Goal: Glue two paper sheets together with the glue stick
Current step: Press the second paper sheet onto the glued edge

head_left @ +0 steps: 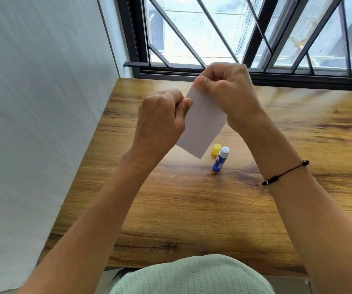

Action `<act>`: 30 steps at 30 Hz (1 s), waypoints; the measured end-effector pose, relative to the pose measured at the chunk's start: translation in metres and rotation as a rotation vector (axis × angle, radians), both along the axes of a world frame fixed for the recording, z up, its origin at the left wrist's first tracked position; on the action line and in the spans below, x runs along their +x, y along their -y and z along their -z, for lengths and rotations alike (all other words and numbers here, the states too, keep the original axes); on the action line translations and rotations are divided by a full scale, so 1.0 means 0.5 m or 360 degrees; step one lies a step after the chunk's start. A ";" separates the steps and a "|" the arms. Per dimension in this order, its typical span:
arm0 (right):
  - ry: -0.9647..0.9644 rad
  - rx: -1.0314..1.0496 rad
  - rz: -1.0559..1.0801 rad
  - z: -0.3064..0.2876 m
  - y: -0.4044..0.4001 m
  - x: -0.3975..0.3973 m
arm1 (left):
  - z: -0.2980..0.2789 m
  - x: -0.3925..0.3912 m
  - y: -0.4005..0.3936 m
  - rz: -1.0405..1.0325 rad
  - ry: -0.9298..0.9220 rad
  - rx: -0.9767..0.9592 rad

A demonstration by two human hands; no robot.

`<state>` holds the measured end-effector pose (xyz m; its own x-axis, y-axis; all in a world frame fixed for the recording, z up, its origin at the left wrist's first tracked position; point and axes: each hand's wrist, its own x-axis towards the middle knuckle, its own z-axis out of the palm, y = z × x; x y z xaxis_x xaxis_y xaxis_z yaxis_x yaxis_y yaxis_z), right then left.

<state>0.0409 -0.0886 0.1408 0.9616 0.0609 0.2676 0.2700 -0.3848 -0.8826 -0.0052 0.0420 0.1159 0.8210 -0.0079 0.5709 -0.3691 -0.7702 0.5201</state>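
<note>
One wooden table (192,209) sits bare below; both hands work above it. Right hand (228,90) and left hand (160,117) pinch the white paper (200,126) by opposite edges, likely aligning sheets. Glue stick (220,159) stands uncapped beside its yellow cap (216,150), kept within reach.
</note>
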 end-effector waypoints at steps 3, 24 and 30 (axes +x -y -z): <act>-0.0044 0.0058 0.0103 0.001 0.014 0.013 | 0.008 -0.002 -0.008 0.0023 -0.0027 0.0060; -0.0374 0.0796 0.0082 0.045 0.037 0.014 | 0.035 -0.016 0.004 -0.0021 -0.0240 -0.0840; -0.0164 0.0733 0.0066 0.004 0.070 0.012 | 0.042 -0.009 -0.020 0.0051 -0.0355 -0.0734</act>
<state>0.0471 -0.1236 0.1388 0.9837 -0.0809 0.1606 0.1646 0.0446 -0.9854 -0.0098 0.0522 0.0951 0.9268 0.1765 0.3316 -0.2297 -0.4323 0.8720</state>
